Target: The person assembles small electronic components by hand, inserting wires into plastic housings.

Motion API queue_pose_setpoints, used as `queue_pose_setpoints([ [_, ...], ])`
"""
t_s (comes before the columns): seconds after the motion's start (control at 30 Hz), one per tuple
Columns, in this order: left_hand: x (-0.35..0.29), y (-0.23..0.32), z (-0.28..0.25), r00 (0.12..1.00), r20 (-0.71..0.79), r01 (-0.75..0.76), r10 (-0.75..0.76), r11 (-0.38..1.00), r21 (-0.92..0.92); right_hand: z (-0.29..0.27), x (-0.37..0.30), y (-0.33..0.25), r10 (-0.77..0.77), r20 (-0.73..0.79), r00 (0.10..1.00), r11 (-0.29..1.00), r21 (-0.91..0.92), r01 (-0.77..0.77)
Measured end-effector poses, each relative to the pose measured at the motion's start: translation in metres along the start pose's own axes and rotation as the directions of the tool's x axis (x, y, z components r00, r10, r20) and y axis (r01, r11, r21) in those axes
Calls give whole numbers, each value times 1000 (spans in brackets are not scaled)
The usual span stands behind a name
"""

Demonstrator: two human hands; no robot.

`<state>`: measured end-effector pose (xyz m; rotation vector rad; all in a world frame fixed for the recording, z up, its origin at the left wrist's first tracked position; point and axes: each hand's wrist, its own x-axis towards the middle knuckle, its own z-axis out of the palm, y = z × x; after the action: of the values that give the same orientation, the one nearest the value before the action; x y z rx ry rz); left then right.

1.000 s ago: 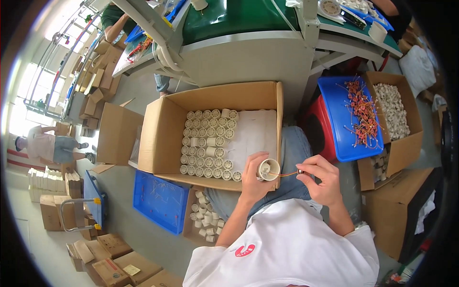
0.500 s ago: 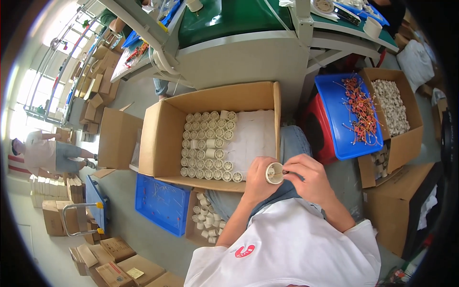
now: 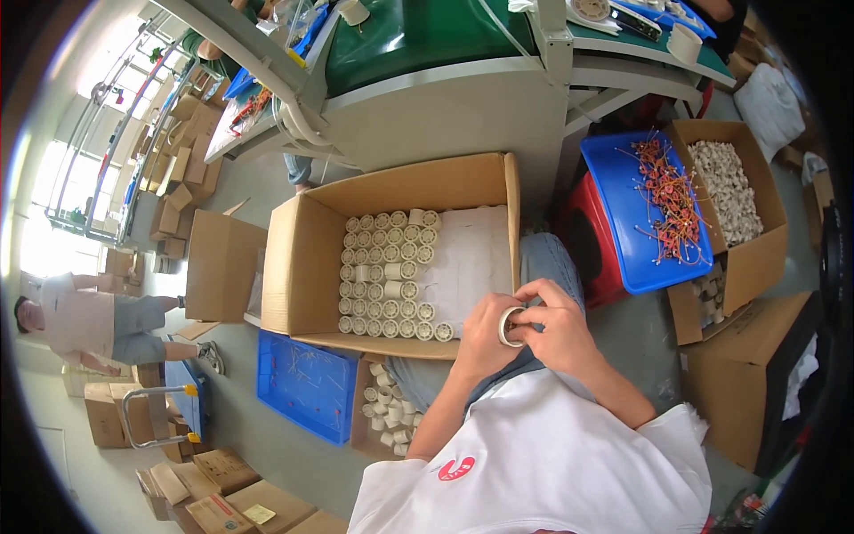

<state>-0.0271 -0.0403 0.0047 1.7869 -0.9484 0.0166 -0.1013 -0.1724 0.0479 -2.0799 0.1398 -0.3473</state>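
Observation:
A white plastic cylinder (image 3: 503, 328) is gripped in my left hand (image 3: 480, 338), its round open end turned toward my right hand. My right hand (image 3: 559, 334) has its thumb and fingers drawn together inside that opening. Whatever those fingertips hold is hidden by the rim and the hand. Both hands are over my lap, by the near right corner of a large cardboard box (image 3: 400, 348). Rows of similar white cylinders (image 3: 391, 254) fill the left part of the box, most with their spoked ends up, on a pale sheet (image 3: 467, 240).
To the right, a blue tray (image 3: 614, 196) of red-and-orange wired parts (image 3: 672, 205) tops a red stool (image 3: 592, 245), beside a carton of small white pieces (image 3: 725, 191). A blue tray (image 3: 307, 392) and a box of loose cylinders (image 3: 387, 405) lie left. Ahead stands a green-topped workbench (image 3: 427, 40); a person (image 3: 89, 316) walks far left.
My right fingers have moved from the cylinder's rim into its opening. The cylinder has turned more toward my right hand. The person at far left has moved nearer.

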Motion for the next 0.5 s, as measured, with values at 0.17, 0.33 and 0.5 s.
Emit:
queue_pose_setpoints([
  [0.17, 1, 2, -1, 1000, 1, -12, 12, 1000, 5, 1, -1, 0, -2, -9, 1000, 999, 37, 2],
  [0.33, 2, 2, -1, 1000, 17, -18, 18, 1000, 23, 7, -4, 2, 73, -47, 996, 989, 131, -66],
  [0.5, 5, 5, -1, 998, 11, -62, 61, 996, 58, 6, -4, 3, 95, -52, 994, 977, 196, -83],
])
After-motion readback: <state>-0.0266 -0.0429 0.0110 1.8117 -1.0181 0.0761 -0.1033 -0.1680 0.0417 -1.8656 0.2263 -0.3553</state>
